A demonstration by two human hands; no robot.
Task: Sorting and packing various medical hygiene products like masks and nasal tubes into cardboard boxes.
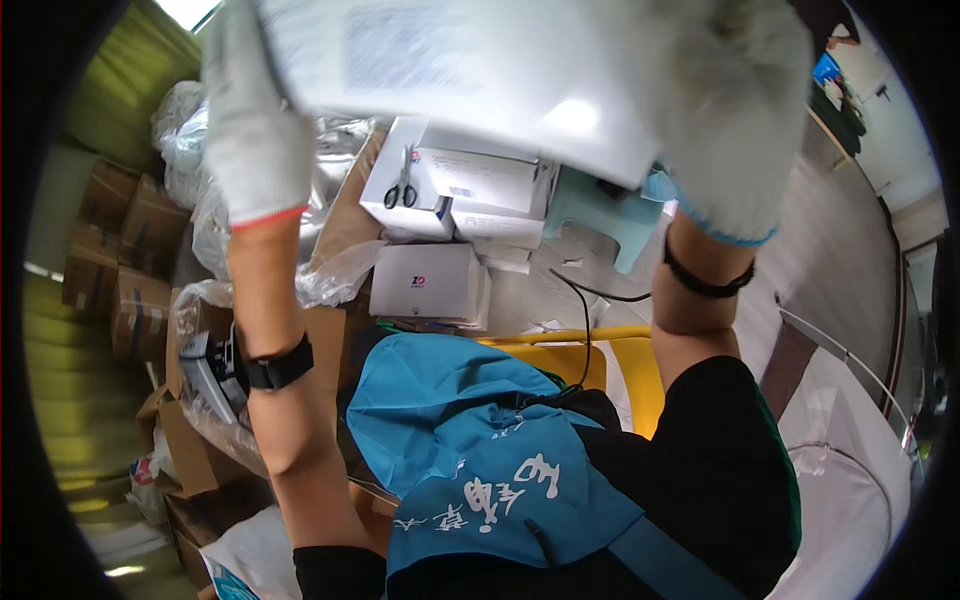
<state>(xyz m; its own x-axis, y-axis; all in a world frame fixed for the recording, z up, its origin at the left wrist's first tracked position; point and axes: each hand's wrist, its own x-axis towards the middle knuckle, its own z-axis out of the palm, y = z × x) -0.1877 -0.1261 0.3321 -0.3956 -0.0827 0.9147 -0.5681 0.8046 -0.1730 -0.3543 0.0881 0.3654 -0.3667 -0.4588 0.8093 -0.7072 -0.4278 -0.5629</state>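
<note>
A large white box (480, 70), with a blurred grey printed patch and a bright glare spot, is lifted high across the top of the view. My left hand (255, 120), in a white knitted glove with a red cuff, grips its left side. On its right side is my right hand (730, 110), gloved in white with a blue cuff. Motion blur and the upper edge hide most of the fingers. Beneath the raised box, black-handled scissors (402, 185) lie on a stack of white boxes (480, 180).
Another white carton (425, 280) stands nearer me, beside a plastic-lined cardboard box (345, 200). A pale green stool (605, 215) is behind a yellow chair frame (640, 385). Brown cartons (140, 240) pile up at left. A black cable (585, 320) runs down to my blue apron (500, 450).
</note>
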